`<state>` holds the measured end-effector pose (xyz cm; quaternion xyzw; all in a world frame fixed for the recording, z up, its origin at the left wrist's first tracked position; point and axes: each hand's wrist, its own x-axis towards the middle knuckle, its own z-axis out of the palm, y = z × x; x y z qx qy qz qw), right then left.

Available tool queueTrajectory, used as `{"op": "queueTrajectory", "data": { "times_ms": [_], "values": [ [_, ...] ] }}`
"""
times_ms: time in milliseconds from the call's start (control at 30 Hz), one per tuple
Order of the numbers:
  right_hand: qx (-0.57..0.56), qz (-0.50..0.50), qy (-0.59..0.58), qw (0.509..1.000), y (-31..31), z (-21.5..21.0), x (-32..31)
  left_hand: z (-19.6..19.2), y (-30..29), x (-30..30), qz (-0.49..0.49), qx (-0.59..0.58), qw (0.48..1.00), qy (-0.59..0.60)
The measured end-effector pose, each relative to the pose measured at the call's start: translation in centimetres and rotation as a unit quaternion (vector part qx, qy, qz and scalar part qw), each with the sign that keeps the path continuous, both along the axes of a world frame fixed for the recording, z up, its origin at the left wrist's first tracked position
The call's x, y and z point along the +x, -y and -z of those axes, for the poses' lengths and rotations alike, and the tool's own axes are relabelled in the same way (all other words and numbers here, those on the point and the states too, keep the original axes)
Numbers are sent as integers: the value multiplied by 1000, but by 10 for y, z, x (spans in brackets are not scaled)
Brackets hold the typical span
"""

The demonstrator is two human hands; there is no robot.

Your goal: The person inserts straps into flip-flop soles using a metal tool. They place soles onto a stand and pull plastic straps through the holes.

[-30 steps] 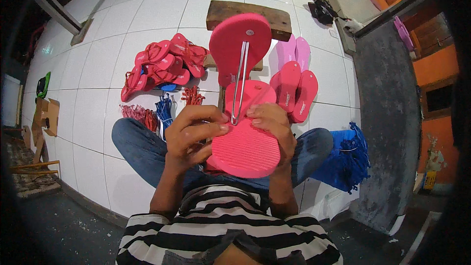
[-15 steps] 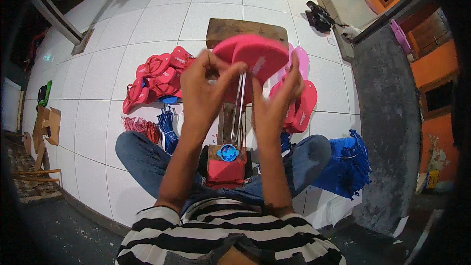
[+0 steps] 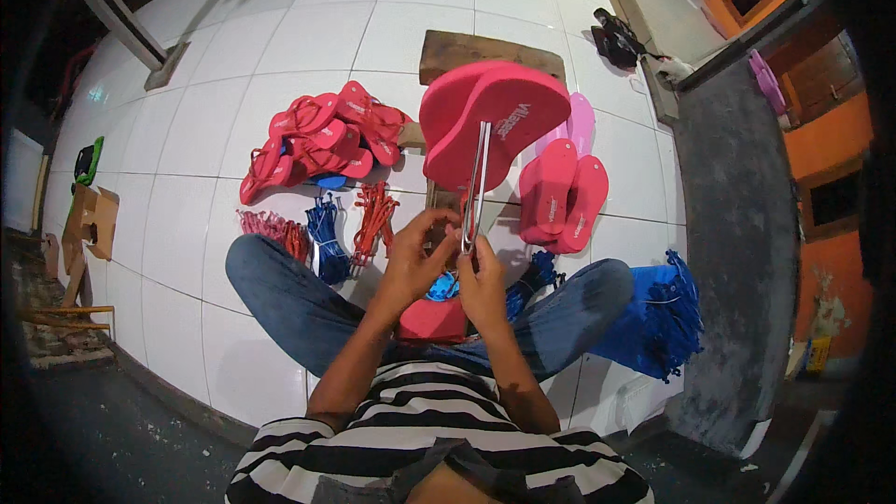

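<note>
Indoors, both hands [image 3: 448, 266] grip a metal rod [image 3: 476, 187] over white tiled floor [image 3: 187, 224] (glossy).

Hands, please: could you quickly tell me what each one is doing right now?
Left hand: closed on the metal rod tool under the pink sandal sole.
Right hand: closed on the same tool.

Bright overhead light on white tiles, mild glare; dark vignetted corners, strong fisheye bending; centre sharp.

pink sole [image 3: 485, 121], striped shirt [image 3: 439, 429] (black-and-white)
</note>
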<state>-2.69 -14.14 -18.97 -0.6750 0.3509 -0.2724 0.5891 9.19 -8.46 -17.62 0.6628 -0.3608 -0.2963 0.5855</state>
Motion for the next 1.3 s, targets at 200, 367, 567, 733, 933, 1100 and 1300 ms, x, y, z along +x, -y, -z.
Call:
{"op": "queueTrajectory", "data": {
  "times_ms": [200,367,567,733,933,1100,1300],
  "values": [
    [-167,-88,-79,979,-4,3,-27,21,-10,-2,32,26,999,-22],
    [-59,-61,-61,995,-3,-9,-42,33,-26,3,19,25,999,-20],
    [-73,120,-56,988,32,-6,-74,6,-62,31,-36,46,998,-15],
    [-328,20,-164,930,45,-24,-75,-14,-56,43,-52,-171,984,-18],
    [-207,-134,144,958,31,-89,-21,-16,-5,34,219,-221,950,24],
    [-127,-185,259,940,48,-67,-10,-16,6,23,203,-221,929,-214],
    [13,-74,370,926,32,-84,2,-77,29,59,-36,-199,968,150]
  ]
}}
